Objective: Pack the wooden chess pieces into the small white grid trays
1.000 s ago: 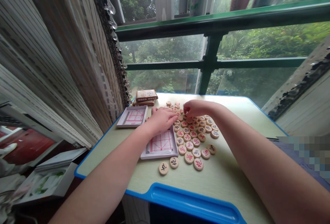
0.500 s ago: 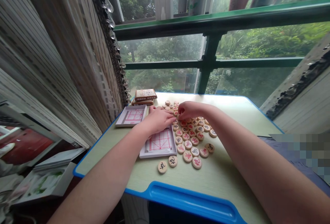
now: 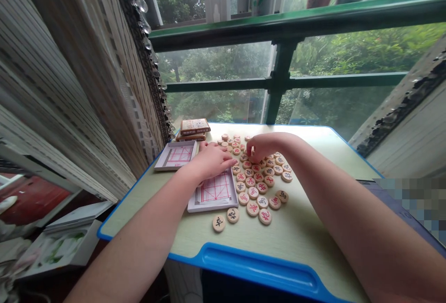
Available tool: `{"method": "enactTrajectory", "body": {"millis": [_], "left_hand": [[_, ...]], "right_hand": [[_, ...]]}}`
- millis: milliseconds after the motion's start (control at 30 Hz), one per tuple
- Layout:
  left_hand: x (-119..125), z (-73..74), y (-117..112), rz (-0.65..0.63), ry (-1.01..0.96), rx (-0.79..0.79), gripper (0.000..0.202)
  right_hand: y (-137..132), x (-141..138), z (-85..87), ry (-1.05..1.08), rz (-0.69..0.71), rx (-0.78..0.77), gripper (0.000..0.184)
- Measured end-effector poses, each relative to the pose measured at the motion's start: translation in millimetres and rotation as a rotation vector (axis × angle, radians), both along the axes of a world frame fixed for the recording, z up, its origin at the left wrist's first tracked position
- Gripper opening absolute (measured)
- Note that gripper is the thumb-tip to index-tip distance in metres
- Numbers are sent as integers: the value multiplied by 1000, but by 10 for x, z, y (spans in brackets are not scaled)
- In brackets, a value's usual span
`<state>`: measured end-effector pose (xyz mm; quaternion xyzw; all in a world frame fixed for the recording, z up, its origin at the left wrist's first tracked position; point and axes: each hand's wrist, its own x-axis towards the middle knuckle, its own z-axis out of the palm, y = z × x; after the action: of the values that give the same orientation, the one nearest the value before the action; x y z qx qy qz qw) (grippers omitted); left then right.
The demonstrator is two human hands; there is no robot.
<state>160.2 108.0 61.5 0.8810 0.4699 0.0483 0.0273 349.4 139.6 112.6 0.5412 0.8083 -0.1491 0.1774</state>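
By the window (image 3: pixel 216 104), on the desk (image 3: pixel 292 238), the left hand (image 3: pixel 212 161), fingers loosely extended, perhaps steadies the tray (image 3: pixel 212 207); the right hand (image 3: pixel 263 146) curls its fingers over pieces (image 3: pixel 252 208), any hold hidden.

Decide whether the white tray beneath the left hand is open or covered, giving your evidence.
Open: no lid covers the visible part of the white tray, and a red-lined sheet shows inside it.

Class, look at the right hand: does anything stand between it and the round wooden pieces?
Nothing visible does: the right hand is among the round pieces; the left hand is aside, over the nearer white tray.
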Motion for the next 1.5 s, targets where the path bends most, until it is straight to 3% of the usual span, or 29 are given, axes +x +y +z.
{"method": "enactTrajectory", "body": {"millis": [367,567,700,1033,1133,1333,1500], "left_hand": [[0,9,8,3,-7,23,43],[5,9,21,-18,36,22,45],[9,-17,17,-9,13,22,47],[9,-19,29,-40,35,39,48],[16,-25,31,-30,56,44,46],[19,-31,32,-2,3,18,37],[9,-30,56,-9,45,126,38]], "right_hand": [[18,-31,-16,-10,-35,56,41],[-11,-49,5,-60,15,45,45],[-19,-48,12,-67,39,32,36],[32,-94,-25,276,-128,194,24],[54,-127,-98,325,-111,257,29],[133,-221,-417,326,152,480,36],[130,-248,-503,255,164,467,33]]}}
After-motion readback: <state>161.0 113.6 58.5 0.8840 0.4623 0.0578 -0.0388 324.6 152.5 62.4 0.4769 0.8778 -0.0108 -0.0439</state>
